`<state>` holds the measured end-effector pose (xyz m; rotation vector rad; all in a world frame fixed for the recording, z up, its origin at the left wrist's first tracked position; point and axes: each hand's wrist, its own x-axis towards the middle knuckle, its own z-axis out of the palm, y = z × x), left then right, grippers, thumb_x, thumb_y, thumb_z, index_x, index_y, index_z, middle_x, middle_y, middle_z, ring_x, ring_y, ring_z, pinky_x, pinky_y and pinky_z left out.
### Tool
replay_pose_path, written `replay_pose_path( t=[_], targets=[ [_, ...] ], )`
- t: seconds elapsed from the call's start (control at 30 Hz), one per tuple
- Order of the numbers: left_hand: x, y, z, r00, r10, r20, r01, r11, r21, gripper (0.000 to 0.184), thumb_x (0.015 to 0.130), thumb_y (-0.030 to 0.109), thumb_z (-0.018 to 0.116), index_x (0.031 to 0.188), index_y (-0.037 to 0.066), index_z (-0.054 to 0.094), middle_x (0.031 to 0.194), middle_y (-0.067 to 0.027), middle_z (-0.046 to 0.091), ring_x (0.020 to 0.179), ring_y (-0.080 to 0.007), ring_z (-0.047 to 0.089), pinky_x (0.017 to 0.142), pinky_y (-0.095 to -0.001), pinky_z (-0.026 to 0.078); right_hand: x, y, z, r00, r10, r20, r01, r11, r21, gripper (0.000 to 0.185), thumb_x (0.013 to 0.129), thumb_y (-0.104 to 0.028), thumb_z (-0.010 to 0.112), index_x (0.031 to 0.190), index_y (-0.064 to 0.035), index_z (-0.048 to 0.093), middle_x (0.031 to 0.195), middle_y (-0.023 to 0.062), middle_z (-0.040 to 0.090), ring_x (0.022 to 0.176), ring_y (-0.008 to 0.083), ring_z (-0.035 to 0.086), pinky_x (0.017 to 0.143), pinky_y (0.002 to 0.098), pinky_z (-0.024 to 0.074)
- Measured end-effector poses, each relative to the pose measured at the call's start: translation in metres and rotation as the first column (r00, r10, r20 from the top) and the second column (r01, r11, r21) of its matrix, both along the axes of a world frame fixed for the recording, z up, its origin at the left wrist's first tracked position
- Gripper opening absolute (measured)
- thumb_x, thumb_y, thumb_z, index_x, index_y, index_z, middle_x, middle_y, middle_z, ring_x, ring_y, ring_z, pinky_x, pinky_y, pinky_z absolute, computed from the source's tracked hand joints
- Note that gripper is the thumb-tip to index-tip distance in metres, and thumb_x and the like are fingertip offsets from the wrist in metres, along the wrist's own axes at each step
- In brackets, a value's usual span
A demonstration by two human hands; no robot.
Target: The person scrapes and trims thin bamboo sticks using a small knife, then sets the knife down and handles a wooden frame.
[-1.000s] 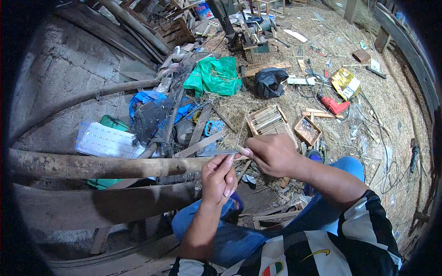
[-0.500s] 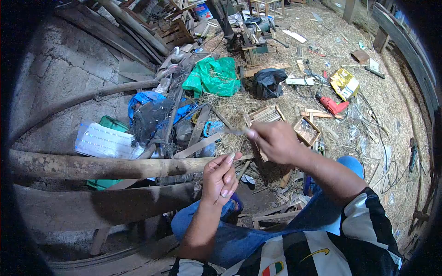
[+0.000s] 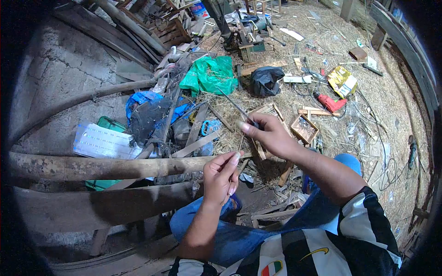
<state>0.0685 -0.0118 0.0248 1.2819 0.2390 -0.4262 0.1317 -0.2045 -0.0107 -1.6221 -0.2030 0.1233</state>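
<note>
My right hand (image 3: 267,133) is closed around the handle of a knife. The narrow blade of the knife (image 3: 235,106) points up and to the left, away from me. Below and to the left, my left hand (image 3: 221,177) pinches a thin wooden stick (image 3: 241,142) between thumb and fingers. One end of the stick stands up past the fingertips, close under my right hand. Its other end shows below the palm. The blade appears apart from the stick.
A bamboo pole (image 3: 92,166) runs across at left. Beyond my hands lie a small wooden tray (image 3: 305,129), a red drill (image 3: 329,102), a green plastic bag (image 3: 212,76) and a black bag (image 3: 267,81). Straw and wood scraps cover the ground.
The knife blade has swung from pointing left to pointing up and away, and my right hand has moved slightly left. My left hand stays nearly in place, still pinching the stick.
</note>
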Motion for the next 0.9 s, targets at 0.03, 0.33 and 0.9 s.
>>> replay_pose_path(
  t=[0.03, 0.33, 0.9],
  targets=[
    [0.000, -0.002, 0.000, 1.000, -0.018, 0.000, 0.018, 1.000, 0.018, 0.025, 0.099, 0.013, 0.058, 0.113, -0.006, 0.064, 0.056, -0.0016, 0.051, 0.032, -0.0061, 0.034, 0.031, -0.0217, 0.030, 0.002, 0.002, -0.002, 1.000, 0.012, -0.026, -0.012, 1.000, -0.006, 0.036, 0.100, -0.035, 0.059, 0.086, -0.0012, 0.059, 0.072, -0.0039, 0.050, 0.070, 0.0046, 0.044, 0.061, 0.0279, 0.0390],
    [0.001, 0.003, -0.006, 0.998, -0.032, 0.061, 0.031, 0.999, 0.015, 0.026, 0.098, 0.013, 0.058, 0.117, -0.005, 0.064, 0.057, -0.0026, 0.053, 0.033, -0.0056, 0.036, 0.031, -0.0210, 0.031, -0.008, -0.006, 0.018, 0.968, -0.123, 0.219, 0.214, 0.860, -0.463, 0.040, 0.101, -0.041, 0.049, 0.089, -0.0031, 0.056, 0.072, 0.0221, 0.061, 0.066, 0.0423, 0.061, 0.056, 0.0494, 0.0456],
    [-0.002, 0.011, -0.019, 0.962, 0.020, 0.272, -0.077, 0.977, 0.200, 0.026, 0.098, 0.009, 0.059, 0.122, -0.001, 0.066, 0.060, -0.0003, 0.053, 0.040, -0.0040, 0.041, 0.035, -0.0206, 0.031, -0.030, 0.007, 0.016, 0.905, 0.139, 0.402, 0.168, 0.751, -0.638, 0.034, 0.099, -0.040, 0.049, 0.084, -0.0108, 0.060, 0.076, 0.0118, 0.064, 0.068, 0.0371, 0.065, 0.054, 0.0498, 0.0498]
  ],
)
